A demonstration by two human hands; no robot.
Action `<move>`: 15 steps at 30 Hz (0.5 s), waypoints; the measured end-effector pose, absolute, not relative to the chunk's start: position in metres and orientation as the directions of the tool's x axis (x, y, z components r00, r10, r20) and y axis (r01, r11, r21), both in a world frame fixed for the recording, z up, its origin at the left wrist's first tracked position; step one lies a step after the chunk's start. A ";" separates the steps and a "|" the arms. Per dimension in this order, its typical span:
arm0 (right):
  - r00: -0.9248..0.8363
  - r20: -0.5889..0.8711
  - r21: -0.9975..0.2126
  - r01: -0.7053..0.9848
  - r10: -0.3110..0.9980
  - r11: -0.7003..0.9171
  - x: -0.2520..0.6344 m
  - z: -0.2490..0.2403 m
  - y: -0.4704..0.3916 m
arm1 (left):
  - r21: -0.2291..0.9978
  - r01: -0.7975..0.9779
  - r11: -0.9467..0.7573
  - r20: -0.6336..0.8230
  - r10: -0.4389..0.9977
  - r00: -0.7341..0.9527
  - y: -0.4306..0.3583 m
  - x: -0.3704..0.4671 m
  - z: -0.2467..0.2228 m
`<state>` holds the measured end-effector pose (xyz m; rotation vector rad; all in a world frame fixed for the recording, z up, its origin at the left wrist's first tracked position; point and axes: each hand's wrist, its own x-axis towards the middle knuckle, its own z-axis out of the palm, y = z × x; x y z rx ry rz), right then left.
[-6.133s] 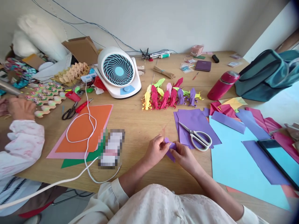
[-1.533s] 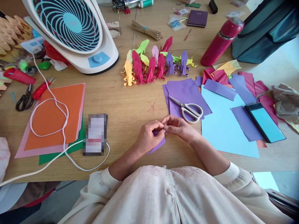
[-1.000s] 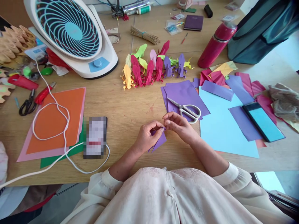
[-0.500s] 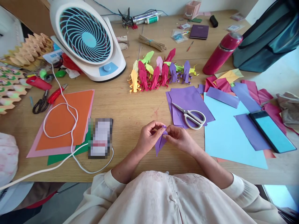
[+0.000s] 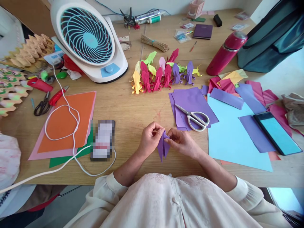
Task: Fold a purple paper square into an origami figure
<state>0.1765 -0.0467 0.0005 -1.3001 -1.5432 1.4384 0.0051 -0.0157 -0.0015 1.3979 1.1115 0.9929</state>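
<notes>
Between my two hands is a small folded piece of purple paper (image 5: 163, 148), its pointed ends hanging down toward me. My left hand (image 5: 151, 138) pinches its upper left edge between thumb and fingers. With thumb and forefinger, my right hand (image 5: 181, 141) grips the upper right edge. Part of the fold is hidden behind the fingertips. Just beyond my right hand, white-handled scissors (image 5: 197, 121) lie on a stack of purple sheets (image 5: 190, 98). Farther back stand several folded paper figures (image 5: 158, 79) in red, purple, yellow, green and pink.
A fan (image 5: 95, 41) stands at the back left. Orange sheets (image 5: 64, 123) with a white cable and a phone (image 5: 102, 139) lie to my left. To my right are a light blue sheet (image 5: 232, 136), a dark-edged phone (image 5: 277, 133) and a red bottle (image 5: 226, 53).
The purple paper now shows more of its lower part, with two points hanging apart. My hands have shifted slightly apart at its top.
</notes>
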 end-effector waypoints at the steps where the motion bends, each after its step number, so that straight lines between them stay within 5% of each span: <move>1: -0.300 -0.156 -0.971 0.223 0.941 -0.090 0.176 -0.001 -0.047 | 0.994 0.101 -0.032 0.011 0.978 0.210 -0.016 0.006 -0.003; 8: -0.188 -0.043 -0.957 0.291 0.981 0.013 0.173 -0.005 -0.049 | 0.998 0.051 -0.020 0.009 0.978 0.208 -0.016 0.008 -0.002; 12: -0.038 0.281 -0.841 0.473 0.959 0.265 0.173 0.002 -0.049 | 1.000 -0.014 -0.008 0.009 0.991 0.134 -0.015 0.008 -0.002; 15: -0.069 0.494 -0.666 0.611 0.867 0.428 0.174 0.003 -0.050 | 0.980 -0.151 0.130 -0.083 0.955 0.286 -0.017 0.009 -0.001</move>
